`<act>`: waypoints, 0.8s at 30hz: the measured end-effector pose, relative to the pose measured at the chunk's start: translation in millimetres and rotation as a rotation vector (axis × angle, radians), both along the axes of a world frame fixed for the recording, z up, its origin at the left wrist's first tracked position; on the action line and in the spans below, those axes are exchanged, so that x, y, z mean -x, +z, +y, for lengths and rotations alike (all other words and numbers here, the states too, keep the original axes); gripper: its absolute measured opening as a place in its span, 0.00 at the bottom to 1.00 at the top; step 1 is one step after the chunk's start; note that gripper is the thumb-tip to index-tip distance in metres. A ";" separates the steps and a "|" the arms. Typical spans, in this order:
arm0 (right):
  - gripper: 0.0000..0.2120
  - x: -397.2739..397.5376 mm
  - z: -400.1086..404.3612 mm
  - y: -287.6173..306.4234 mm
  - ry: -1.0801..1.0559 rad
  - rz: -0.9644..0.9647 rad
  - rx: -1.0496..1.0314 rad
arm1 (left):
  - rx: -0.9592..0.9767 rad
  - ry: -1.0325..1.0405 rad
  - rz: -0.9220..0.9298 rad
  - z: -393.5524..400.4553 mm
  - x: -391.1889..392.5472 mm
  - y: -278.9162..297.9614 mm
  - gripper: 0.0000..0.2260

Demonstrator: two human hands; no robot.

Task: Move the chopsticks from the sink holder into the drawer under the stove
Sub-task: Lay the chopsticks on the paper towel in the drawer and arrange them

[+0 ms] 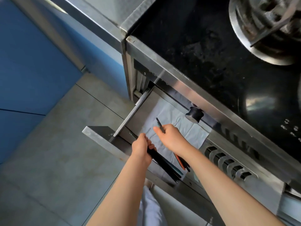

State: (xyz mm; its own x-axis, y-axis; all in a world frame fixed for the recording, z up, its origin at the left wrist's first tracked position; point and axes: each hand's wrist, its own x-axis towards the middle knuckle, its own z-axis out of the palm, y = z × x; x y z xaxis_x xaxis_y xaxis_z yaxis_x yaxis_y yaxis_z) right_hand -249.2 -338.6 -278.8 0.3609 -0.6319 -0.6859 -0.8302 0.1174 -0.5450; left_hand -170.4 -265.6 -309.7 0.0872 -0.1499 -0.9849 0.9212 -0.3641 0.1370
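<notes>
Open steel drawer (130, 115) under the stove, pale cloth liner (184, 131) lying flat inside

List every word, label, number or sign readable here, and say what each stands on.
No text can be read.
Stove top: pale marks near its right edge, too blurred to read.
Stove front panel: faint dark marks by the drawer opening, unreadable.

Daylight was bright and even. Glare streaked the steel stove front (172, 79). The burner (267, 28) at upper right was blurred, and edges bowed.
</notes>
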 end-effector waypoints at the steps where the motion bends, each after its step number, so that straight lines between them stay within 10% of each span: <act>1: 0.22 -1.3 1.9 -3.3 0.005 0.004 -0.021 | 0.005 -0.007 0.012 0.3 0.1 0.7 0.18; 24: 0.18 -30.5 -54.3 -80.1 0.173 0.112 -0.164 | -0.114 0.123 0.107 -52.5 -4.3 -66.2 0.13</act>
